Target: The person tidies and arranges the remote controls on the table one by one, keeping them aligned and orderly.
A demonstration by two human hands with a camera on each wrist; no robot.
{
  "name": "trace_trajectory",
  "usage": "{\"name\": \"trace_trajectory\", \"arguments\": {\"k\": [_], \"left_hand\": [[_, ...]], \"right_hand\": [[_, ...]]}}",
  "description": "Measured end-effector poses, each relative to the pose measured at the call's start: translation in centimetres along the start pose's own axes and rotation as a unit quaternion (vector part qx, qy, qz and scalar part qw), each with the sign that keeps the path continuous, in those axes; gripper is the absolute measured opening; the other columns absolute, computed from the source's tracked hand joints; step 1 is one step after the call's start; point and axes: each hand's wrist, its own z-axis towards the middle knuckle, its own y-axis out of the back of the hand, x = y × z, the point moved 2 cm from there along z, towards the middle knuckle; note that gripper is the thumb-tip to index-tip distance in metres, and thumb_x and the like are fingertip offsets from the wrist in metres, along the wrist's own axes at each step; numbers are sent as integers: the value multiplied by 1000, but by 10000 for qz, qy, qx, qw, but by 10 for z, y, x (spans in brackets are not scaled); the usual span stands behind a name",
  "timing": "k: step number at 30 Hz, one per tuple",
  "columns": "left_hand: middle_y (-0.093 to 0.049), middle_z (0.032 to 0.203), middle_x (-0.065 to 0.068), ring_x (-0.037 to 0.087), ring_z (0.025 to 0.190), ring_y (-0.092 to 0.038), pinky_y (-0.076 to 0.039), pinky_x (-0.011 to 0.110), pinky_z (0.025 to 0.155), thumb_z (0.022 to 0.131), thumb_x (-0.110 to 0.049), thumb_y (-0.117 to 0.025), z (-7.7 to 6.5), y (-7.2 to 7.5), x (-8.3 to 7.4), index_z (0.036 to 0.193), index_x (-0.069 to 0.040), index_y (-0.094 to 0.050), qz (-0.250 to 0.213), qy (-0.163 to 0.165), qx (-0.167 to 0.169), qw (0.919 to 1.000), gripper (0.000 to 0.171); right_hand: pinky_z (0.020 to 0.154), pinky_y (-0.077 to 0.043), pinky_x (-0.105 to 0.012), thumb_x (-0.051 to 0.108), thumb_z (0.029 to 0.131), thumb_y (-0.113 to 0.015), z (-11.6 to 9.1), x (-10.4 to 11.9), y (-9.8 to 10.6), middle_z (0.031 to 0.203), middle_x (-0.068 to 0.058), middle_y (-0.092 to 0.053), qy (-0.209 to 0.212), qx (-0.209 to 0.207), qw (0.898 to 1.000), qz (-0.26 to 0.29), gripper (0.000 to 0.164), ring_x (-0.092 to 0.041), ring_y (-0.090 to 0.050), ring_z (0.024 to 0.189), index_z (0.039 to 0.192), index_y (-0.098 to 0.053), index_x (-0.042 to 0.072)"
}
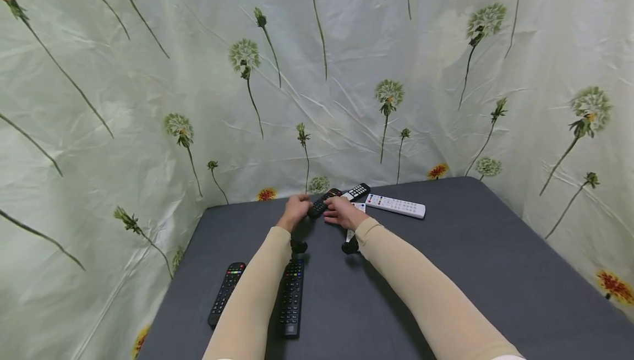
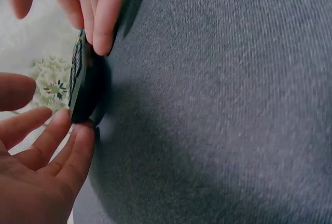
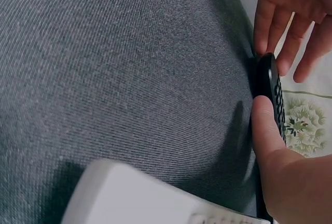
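Observation:
A black remote control with rows of buttons lies at the far side of the table, between both hands. My left hand touches its edge with extended fingertips; in the left wrist view that hand has its thumb and index finger away from the remote. From the other side my right hand reaches to the same remote. In the right wrist view one finger of my right hand rests along the side of the remote. The remote's underside is hidden.
Another black remote and a white remote lie right of the hands. A second white remote is partly under my right wrist. Two black remotes lie nearer on the dark table. A flowered curtain hangs behind.

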Motion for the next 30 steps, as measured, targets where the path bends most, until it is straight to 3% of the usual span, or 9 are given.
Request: {"name": "trace_trajectory", "arguments": {"k": [3,5,12,16,20,25,30], "left_hand": [[-71,104,17,14,66,-56,-46,28,64,95,-9,-62,0,-2,0,133,-3,-65,68,102,-49,9999,38],[-70,100,17,13,57,-52,-47,29,60,94,-6,-62,0,-4,0,129,-2,-68,42,143,-24,9999,35],[-62,131,19,16,75,-61,-57,31,70,91,3,-62,-5,-10,-1,121,3,-71,-391,242,265,9986,32],[-59,134,23,18,87,-66,-58,32,77,94,2,-62,-7,-12,-4,127,5,-66,-923,484,575,9929,34],[-57,135,24,22,99,-68,-57,33,83,95,1,-62,-11,-9,-8,130,5,-64,-1156,612,761,9885,35],[-59,133,22,19,90,-67,-56,37,88,96,0,-62,-15,-7,-12,133,2,-63,-1337,668,788,9856,37],[-61,129,21,16,77,-64,-55,41,89,96,1,-61,-17,-5,-15,140,-1,-57,-1546,657,866,9820,44]], "right_hand": [[107,-43,-46,8,101,-50,0,-1,2,153,-31,-28,48,-146,9999,20,60,-43,-44,132,153,-25,-5],[105,-45,-45,7,101,-50,0,-1,3,149,-32,-32,91,-215,9997,-20,57,-43,-47,129,151,-28,-7],[102,-48,-42,1,99,-51,-3,-2,5,134,-30,-45,122,-325,9993,-151,48,-37,-56,116,142,-37,-13],[93,-54,-36,0,98,-54,-1,-3,9,118,-23,-55,102,-466,9979,-445,45,-24,-64,97,140,-42,-10],[86,-57,-33,-1,96,-58,-1,-2,14,113,-18,-61,184,-468,9957,-783,51,-16,-64,84,144,-44,-6],[89,-56,-36,-4,94,-60,-5,2,15,125,-23,-61,414,-426,9925,-1068,57,-15,-65,82,148,-43,-5],[80,-59,-34,-8,90,-62,-5,4,15,124,-26,-61,681,-385,9892,-1236,58,-14,-66,77,145,-47,-6]]}}
